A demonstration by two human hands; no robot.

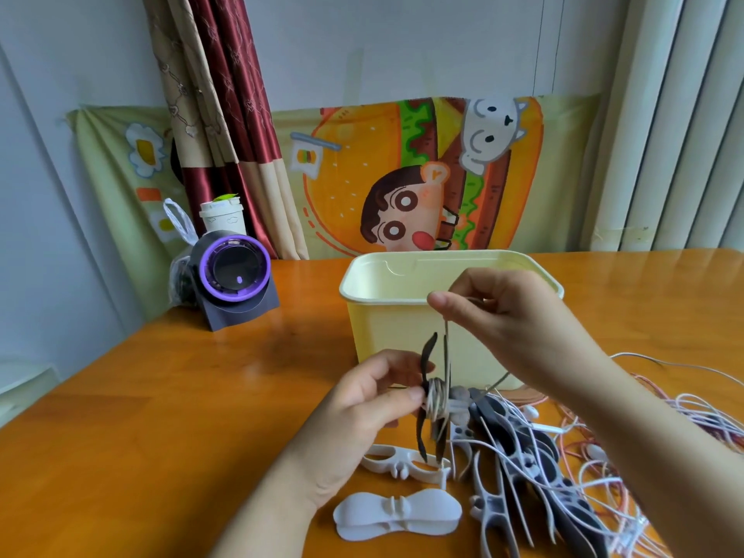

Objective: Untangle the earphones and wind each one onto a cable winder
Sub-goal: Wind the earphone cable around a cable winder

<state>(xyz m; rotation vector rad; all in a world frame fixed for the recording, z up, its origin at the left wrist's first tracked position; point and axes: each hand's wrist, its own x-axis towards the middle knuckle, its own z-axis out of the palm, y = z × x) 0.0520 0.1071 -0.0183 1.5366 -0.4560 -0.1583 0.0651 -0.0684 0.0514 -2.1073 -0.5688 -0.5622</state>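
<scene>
Orange wooden table (161,396) fills the head view, with one cream tub (386,316) behind the fingers. The left hand (362,408) pinches one black cable winder (427,353). Above it the right hand (495,312) pinches the grey earphone cable (446,340) taut. That earphone is partly wound, while the white-and-orange tangle (704,412) to the right of the fingers is untouched. Two spare winders lie below the left fingers, one open-framed (402,463) and one solid (396,515). The piled winders (523,449) number perhaps six.
</scene>
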